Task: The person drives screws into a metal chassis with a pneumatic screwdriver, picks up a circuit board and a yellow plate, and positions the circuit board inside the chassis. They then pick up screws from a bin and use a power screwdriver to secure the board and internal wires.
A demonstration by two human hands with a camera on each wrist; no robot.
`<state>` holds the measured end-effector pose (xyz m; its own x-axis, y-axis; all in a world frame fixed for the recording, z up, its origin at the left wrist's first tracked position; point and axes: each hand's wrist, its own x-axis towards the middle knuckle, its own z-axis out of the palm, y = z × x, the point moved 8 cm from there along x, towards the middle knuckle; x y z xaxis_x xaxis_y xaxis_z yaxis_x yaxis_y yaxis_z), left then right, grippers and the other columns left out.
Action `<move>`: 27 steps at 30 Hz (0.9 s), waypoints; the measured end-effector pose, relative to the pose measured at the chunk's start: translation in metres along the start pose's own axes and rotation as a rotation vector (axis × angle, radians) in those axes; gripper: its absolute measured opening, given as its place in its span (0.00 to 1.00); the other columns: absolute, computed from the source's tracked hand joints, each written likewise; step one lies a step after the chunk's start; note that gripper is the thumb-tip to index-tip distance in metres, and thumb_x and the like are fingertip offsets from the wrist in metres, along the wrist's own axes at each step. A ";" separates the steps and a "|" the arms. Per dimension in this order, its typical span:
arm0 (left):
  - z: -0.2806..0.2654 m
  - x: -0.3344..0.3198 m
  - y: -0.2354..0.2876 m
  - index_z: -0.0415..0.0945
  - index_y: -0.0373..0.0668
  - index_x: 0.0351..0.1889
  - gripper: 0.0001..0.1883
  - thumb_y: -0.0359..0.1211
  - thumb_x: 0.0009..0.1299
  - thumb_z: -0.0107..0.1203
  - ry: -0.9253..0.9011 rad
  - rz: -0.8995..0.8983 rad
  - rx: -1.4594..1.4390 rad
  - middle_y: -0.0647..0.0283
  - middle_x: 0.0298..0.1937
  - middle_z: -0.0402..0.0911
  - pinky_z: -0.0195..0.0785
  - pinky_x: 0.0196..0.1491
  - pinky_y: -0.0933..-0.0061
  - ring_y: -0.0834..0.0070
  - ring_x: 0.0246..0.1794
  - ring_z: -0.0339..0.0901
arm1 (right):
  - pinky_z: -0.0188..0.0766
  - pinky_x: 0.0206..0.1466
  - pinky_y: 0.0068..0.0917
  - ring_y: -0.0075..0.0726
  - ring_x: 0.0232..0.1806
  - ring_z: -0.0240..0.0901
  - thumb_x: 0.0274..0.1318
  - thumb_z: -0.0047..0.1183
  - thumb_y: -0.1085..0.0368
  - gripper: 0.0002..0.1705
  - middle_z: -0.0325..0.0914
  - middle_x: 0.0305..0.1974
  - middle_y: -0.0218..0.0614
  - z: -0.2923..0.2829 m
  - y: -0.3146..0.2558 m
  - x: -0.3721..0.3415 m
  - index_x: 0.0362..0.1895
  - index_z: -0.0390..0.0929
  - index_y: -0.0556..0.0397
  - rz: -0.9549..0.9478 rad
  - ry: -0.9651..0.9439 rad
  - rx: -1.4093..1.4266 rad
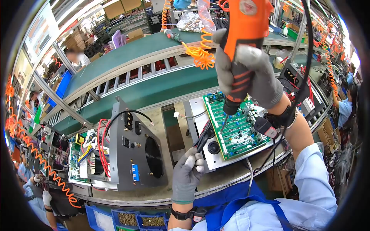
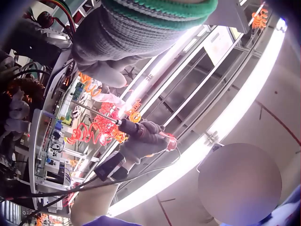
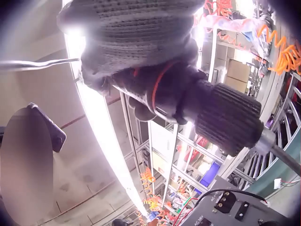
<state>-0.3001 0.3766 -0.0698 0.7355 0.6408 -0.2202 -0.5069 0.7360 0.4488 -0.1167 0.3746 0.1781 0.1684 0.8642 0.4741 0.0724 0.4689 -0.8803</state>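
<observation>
My gloved right hand grips an orange power drill with a black chuck, raised over the work. Its long thin bit points down onto a green circuit board, the tip overlapping the board's left part in the head view. That board sits on a white plate with a black round part at its side. Next to this side, my gloved left hand has its fingers curled round the lower end of a bundle of black wires. In the right wrist view the ribbed chuck shows close up.
Left of the board stands a dark grey metal housing with a round fan opening and red wires. Beyond runs a green conveyor belt; orange coiled hoses hang over it. Blue bins of small parts line the near edge. Other people work at both sides.
</observation>
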 end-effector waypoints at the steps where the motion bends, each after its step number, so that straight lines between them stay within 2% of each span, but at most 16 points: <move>1: -0.002 0.002 0.001 0.65 0.33 0.60 0.20 0.30 0.72 0.49 -0.054 -0.011 -0.043 0.57 0.45 0.73 0.68 0.35 0.78 0.73 0.39 0.72 | 0.69 0.23 0.25 0.26 0.20 0.66 0.53 0.49 0.47 0.35 0.67 0.29 0.31 -0.004 0.001 0.002 0.59 0.61 0.58 -0.001 0.023 -0.006; 2: -0.003 0.003 0.003 0.65 0.33 0.60 0.20 0.30 0.72 0.49 -0.057 -0.011 -0.041 0.57 0.45 0.73 0.68 0.35 0.78 0.73 0.39 0.72 | 0.69 0.24 0.25 0.26 0.20 0.66 0.54 0.49 0.48 0.35 0.67 0.29 0.31 -0.008 0.002 0.005 0.59 0.61 0.58 -0.005 0.043 -0.012; 4: -0.002 0.002 0.007 0.66 0.31 0.58 0.17 0.27 0.72 0.46 -0.026 -0.019 -0.063 0.54 0.44 0.74 0.70 0.35 0.77 0.71 0.37 0.74 | 0.70 0.25 0.25 0.28 0.19 0.71 0.57 0.45 0.52 0.20 0.72 0.18 0.35 -0.012 -0.001 0.003 0.40 0.70 0.57 -0.048 0.106 0.038; 5: -0.005 0.004 0.007 0.66 0.31 0.58 0.17 0.27 0.72 0.46 -0.023 -0.021 -0.065 0.54 0.44 0.74 0.70 0.35 0.77 0.71 0.37 0.74 | 0.70 0.26 0.27 0.29 0.20 0.71 0.57 0.44 0.50 0.23 0.72 0.20 0.35 -0.015 0.000 0.001 0.45 0.69 0.57 -0.044 0.097 0.029; 6: -0.005 0.005 0.008 0.66 0.31 0.58 0.17 0.28 0.72 0.45 -0.049 -0.034 -0.079 0.53 0.45 0.74 0.70 0.35 0.76 0.71 0.37 0.74 | 0.70 0.26 0.27 0.29 0.20 0.71 0.57 0.44 0.50 0.23 0.72 0.20 0.35 -0.014 0.000 -0.001 0.45 0.69 0.57 -0.040 0.100 0.031; 8: -0.004 0.007 0.010 0.66 0.31 0.58 0.18 0.28 0.72 0.44 -0.076 -0.051 -0.088 0.52 0.45 0.75 0.70 0.35 0.75 0.70 0.37 0.75 | 0.68 0.22 0.26 0.25 0.20 0.64 0.55 0.46 0.45 0.36 0.65 0.29 0.31 -0.015 -0.012 -0.005 0.59 0.61 0.60 -0.106 0.175 0.056; 11: 0.003 0.012 0.010 0.66 0.32 0.57 0.19 0.30 0.71 0.47 -0.092 -0.085 0.007 0.54 0.45 0.74 0.70 0.36 0.77 0.71 0.39 0.74 | 0.68 0.21 0.26 0.26 0.21 0.65 0.56 0.45 0.44 0.37 0.64 0.29 0.32 -0.017 -0.017 -0.009 0.59 0.61 0.61 -0.128 0.168 0.005; 13: 0.003 0.014 0.006 0.66 0.33 0.58 0.18 0.32 0.73 0.45 -0.033 -0.107 -0.050 0.49 0.51 0.75 0.75 0.44 0.71 0.65 0.47 0.78 | 0.68 0.21 0.26 0.25 0.21 0.66 0.56 0.47 0.44 0.37 0.65 0.30 0.32 -0.015 -0.014 -0.013 0.59 0.60 0.61 -0.146 0.167 -0.001; 16: 0.005 0.020 -0.001 0.67 0.34 0.57 0.18 0.35 0.74 0.45 -0.030 -0.162 -0.120 0.51 0.52 0.76 0.76 0.48 0.70 0.65 0.49 0.78 | 0.69 0.22 0.26 0.25 0.22 0.67 0.56 0.48 0.45 0.37 0.65 0.30 0.32 -0.012 -0.014 -0.017 0.59 0.60 0.60 -0.162 0.177 -0.025; 18: 0.007 0.025 -0.004 0.68 0.35 0.57 0.18 0.36 0.75 0.45 -0.035 -0.163 -0.106 0.53 0.52 0.76 0.76 0.48 0.71 0.67 0.49 0.78 | 0.68 0.21 0.26 0.25 0.21 0.65 0.57 0.47 0.46 0.35 0.65 0.30 0.32 -0.011 -0.020 -0.019 0.59 0.60 0.61 -0.169 0.182 -0.041; 20: 0.007 0.029 -0.008 0.67 0.32 0.56 0.19 0.37 0.75 0.46 0.001 -0.192 -0.125 0.51 0.51 0.76 0.77 0.45 0.71 0.65 0.45 0.78 | 0.66 0.20 0.25 0.24 0.20 0.61 0.57 0.46 0.48 0.34 0.63 0.30 0.32 -0.013 -0.030 -0.021 0.59 0.60 0.61 -0.239 0.207 0.059; 22: 0.015 0.030 -0.006 0.66 0.32 0.57 0.20 0.38 0.75 0.46 0.005 -0.155 -0.076 0.51 0.51 0.76 0.76 0.45 0.73 0.66 0.47 0.78 | 0.64 0.20 0.24 0.23 0.20 0.58 0.57 0.44 0.49 0.33 0.60 0.30 0.32 -0.011 -0.049 -0.026 0.58 0.61 0.61 -0.338 0.215 0.000; 24: 0.026 0.033 -0.006 0.65 0.31 0.59 0.21 0.37 0.75 0.46 -0.038 -0.148 0.017 0.52 0.52 0.75 0.77 0.45 0.74 0.68 0.47 0.78 | 0.63 0.19 0.23 0.22 0.20 0.54 0.57 0.47 0.49 0.34 0.57 0.28 0.29 -0.006 -0.062 -0.031 0.59 0.61 0.62 -0.420 0.174 0.130; 27: 0.041 0.038 -0.006 0.64 0.31 0.60 0.22 0.38 0.75 0.45 -0.099 -0.170 -0.018 0.53 0.52 0.75 0.77 0.46 0.75 0.69 0.47 0.78 | 0.62 0.18 0.21 0.20 0.19 0.53 0.55 0.51 0.51 0.35 0.56 0.28 0.28 -0.004 -0.075 -0.041 0.59 0.60 0.64 -0.477 0.097 0.230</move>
<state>-0.2506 0.3875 -0.0456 0.8514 0.4831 -0.2044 -0.3793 0.8360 0.3965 -0.1250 0.3036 0.2247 0.2601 0.5294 0.8075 -0.0526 0.8428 -0.5356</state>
